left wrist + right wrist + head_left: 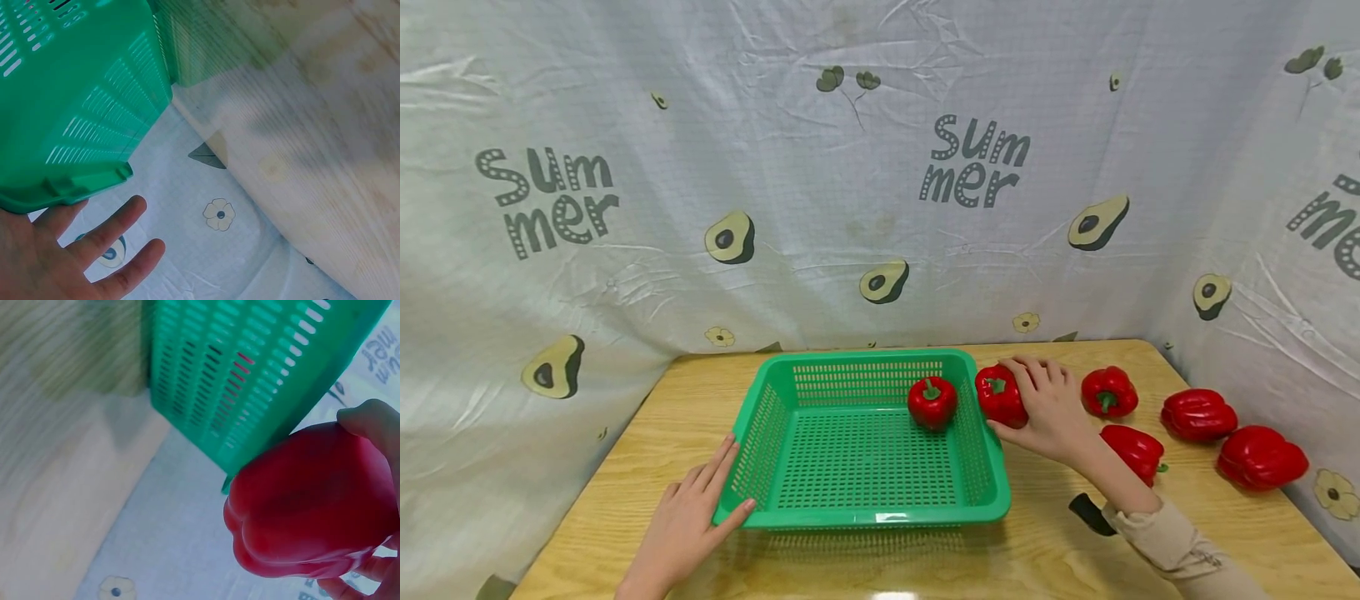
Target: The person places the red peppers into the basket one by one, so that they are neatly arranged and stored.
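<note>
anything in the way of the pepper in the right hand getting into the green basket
Only the basket's right wall: the right hand holds the pepper beside it, on the outer side. Just inside sits another pepper, taking up that far corner; the floor nearer the person looks bare.

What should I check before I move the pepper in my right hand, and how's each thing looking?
1. Right hand gripping the held pepper: ok, thumb and fingers curl round it.
2. Left hand at the basket: ok, it touches the near left corner.
3. Basket upright: ok, opening faces up.
4. Room inside: ok, only one inside pepper, toward the right.
5. Held pepper clear of the right rim: cannot tell, they overlap in the head view.
</note>
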Available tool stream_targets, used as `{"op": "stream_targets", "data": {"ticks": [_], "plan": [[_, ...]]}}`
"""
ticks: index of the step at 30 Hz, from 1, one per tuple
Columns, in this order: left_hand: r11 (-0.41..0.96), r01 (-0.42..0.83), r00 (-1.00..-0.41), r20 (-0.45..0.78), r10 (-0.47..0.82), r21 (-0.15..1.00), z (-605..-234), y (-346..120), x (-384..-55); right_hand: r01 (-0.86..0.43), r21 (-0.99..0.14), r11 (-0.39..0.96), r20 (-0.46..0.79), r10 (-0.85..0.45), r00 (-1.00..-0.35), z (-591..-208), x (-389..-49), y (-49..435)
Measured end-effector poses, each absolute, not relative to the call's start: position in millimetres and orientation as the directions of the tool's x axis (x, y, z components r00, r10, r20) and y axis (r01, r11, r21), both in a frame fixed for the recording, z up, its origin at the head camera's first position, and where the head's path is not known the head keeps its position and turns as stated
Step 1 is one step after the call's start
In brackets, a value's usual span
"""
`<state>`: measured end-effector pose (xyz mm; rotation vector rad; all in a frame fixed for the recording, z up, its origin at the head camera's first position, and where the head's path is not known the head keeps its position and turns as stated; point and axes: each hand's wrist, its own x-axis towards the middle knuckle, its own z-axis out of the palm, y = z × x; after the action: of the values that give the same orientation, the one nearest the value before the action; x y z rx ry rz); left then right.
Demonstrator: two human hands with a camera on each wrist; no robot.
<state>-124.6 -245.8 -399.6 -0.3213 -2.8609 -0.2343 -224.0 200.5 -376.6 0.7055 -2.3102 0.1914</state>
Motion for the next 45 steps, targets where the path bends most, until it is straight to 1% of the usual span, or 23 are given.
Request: {"op": "stream_targets", "data": {"ticks": [9, 13, 20, 27, 30, 33, 41, 45], "plan": [[0.959, 0.247, -0.938, 0.282, 0.201, 0.138, -400.4, -244.9, -124.2, -0.597, 0.040, 0.801, 0.704, -0.447, -0.552, -363.6, -222.3, 183.7], [0.961, 0.243, -0.938, 0.283, 0.198, 0.134, -400.5, -245.3, -123.5, -0.617, 0.052, 0.785, 0.710, -0.464, -0.530, -360.3, -222.6, 175.6], [0.961, 0.241, -0.938, 0.287, 0.194, 0.137, -399.4, -244.8, -123.6, -0.643, 0.037, 0.765, 0.668, -0.497, -0.553, -360.1, -221.1, 165.6], [0.962, 0.237, -0.941, 0.278, 0.191, 0.140, -399.7, -245.1, -123.4, -0.699, 0.044, 0.714, 0.666, -0.542, -0.511, -366.2, -221.7, 154.4], [0.962, 0.234, -0.943, 0.274, 0.190, 0.139, -399.6, -244.8, -123.1, -0.707, 0.044, 0.706, 0.660, -0.552, -0.510, -370.8, -222.6, 150.3], [0.962, 0.233, -0.943, 0.275, 0.188, 0.141, -399.2, -245.1, -123.8, -0.698, 0.044, 0.714, 0.643, -0.555, -0.528, -375.5, -224.5, 147.2], [0.961, 0.240, -0.936, 0.295, 0.192, 0.136, -399.9, -246.1, -122.4, -0.637, 0.059, 0.769, 0.512, -0.570, -0.642, -389.6, -226.1, 144.3], [0.961, 0.240, -0.937, 0.294, 0.191, 0.139, -399.5, -246.0, -123.0, -0.625, 0.069, 0.778, 0.464, -0.579, -0.670, -391.6, -227.4, 141.8]]}}
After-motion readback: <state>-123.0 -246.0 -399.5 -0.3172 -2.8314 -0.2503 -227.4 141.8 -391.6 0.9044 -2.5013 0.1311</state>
